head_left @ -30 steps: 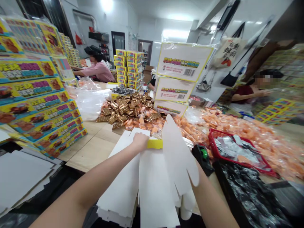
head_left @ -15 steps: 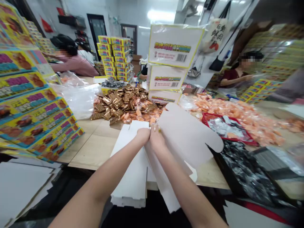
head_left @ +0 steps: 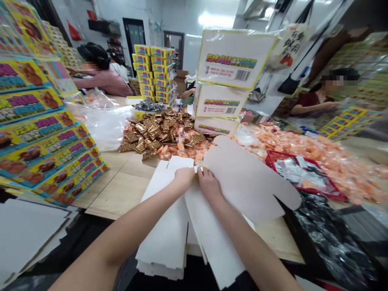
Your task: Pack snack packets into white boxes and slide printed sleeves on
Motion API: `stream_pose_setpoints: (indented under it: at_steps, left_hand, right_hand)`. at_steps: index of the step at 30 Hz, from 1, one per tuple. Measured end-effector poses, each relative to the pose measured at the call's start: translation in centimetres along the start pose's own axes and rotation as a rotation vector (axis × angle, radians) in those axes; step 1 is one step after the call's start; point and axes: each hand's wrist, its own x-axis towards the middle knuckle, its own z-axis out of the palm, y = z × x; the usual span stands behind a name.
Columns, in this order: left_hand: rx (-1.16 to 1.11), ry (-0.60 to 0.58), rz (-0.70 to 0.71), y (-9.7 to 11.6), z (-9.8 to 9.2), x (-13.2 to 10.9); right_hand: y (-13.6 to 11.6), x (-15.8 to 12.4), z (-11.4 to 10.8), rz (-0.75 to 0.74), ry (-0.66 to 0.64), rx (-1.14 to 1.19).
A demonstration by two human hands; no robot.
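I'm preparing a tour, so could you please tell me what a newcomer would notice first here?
Probably the bright yellow boxes stacked at the left and the gold packets heaped mid-picture on the table. Nearer, the left hand and right hand are close together at white cardboard. Orange packets spread along the right.

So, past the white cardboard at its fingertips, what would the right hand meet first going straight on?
The right hand would likely meet the orange packets first; the left hand sits close beside its line, and depth is unclear.
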Motion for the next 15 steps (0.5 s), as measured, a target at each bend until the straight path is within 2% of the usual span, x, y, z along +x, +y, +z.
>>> stream_pose_setpoints:
  at_steps: [2,4,6,8,10,11,13,14,15]
  left_hand:
    - [0.005,0.059,0.044,-0.6,-0.8,-2.8]
    - [0.006,0.087,0.156,-0.8,0.3,-6.8]
    - [0.037,0.043,0.415,-0.3,3.3,-10.8]
    - [0.126,0.020,0.549,0.5,6.8,-13.7]
    - [0.101,0.121,0.469,1.1,9.4,-15.0]
    - [0.062,0.204,0.370,1.1,10.2,-15.1]
    - [0.004,0.349,0.144,0.6,10.9,-14.4]
    - [0.009,0.367,0.089,0.2,10.9,-14.0]
    - [0.041,0.341,0.104,-0.3,10.7,-13.5]
  right_hand:
    - [0.0,-2.9,-0.2,0.049,0.039,0.060]
    - [0.0,-6.8,-0.3,0.101,0.022,0.137]
    - [0.2,-10.6,-0.3,0.124,-0.039,0.196]
    - [0.8,-13.6,-1.0,0.132,-0.065,0.319]
    - [2.3,-15.9,-2.6,0.087,-0.092,0.585]
    - [3.4,-16.9,-3.8,0.035,-0.155,0.750]
    - [6.1,-18.5,-6.0,-0.084,-0.429,1.031]
    - [7.4,-19.1,-6.9,-0.089,-0.581,1.091]
    - [8.4,-19.4,-7.4,-0.028,-0.676,1.085]
